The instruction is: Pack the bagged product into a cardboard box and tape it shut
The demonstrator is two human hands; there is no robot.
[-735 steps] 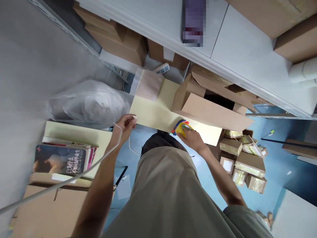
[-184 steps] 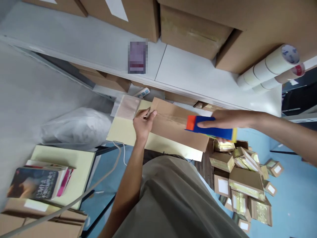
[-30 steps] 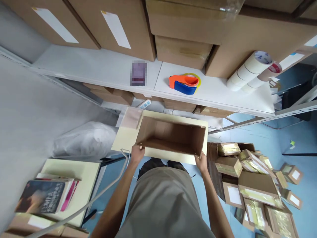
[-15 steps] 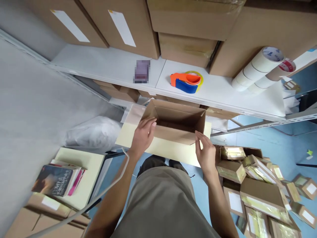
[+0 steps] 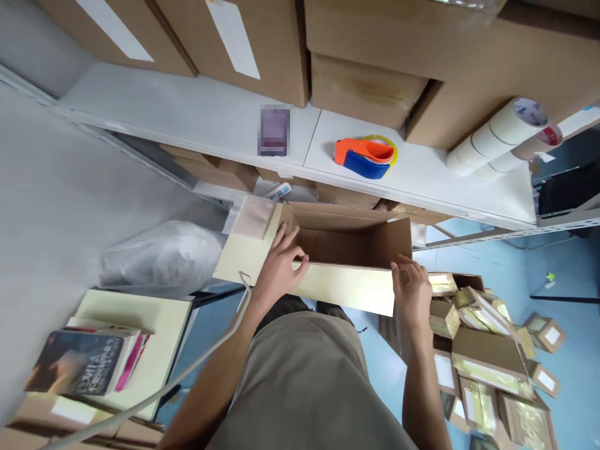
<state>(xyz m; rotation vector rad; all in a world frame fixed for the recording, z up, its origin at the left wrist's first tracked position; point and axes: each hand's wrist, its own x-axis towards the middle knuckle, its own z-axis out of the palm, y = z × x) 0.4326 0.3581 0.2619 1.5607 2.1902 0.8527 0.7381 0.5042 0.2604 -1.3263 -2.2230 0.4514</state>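
Observation:
An open-topped cardboard box [image 5: 332,247] sits in front of me at the cream tabletop [image 5: 237,259], its inside bare as far as I can see. At its left front corner, my left hand [image 5: 284,259] has thumb and forefinger curled together on the rim, the other fingers lying along the left side. My right hand [image 5: 412,284] pinches the right front corner between thumb and fingers. Both hands partly cover the corners they grip. A pale, translucent-looking packet [image 5: 253,217] lies on the tabletop left of the box.
On the white shelf [image 5: 187,119] ahead rest an orange and blue tape dispenser [image 5: 364,157], tape rolls [image 5: 499,134] and large cartons [image 5: 370,87]. Books [image 5: 77,362] lie on a side table at left, near a plastic bag [image 5: 164,256]. Taped parcels [image 5: 492,359] are piled at right.
The box has shifted right and towards me, and its front wall no longer shows. My right hand has moved right with its corner; my left fingers have curled onto the rim.

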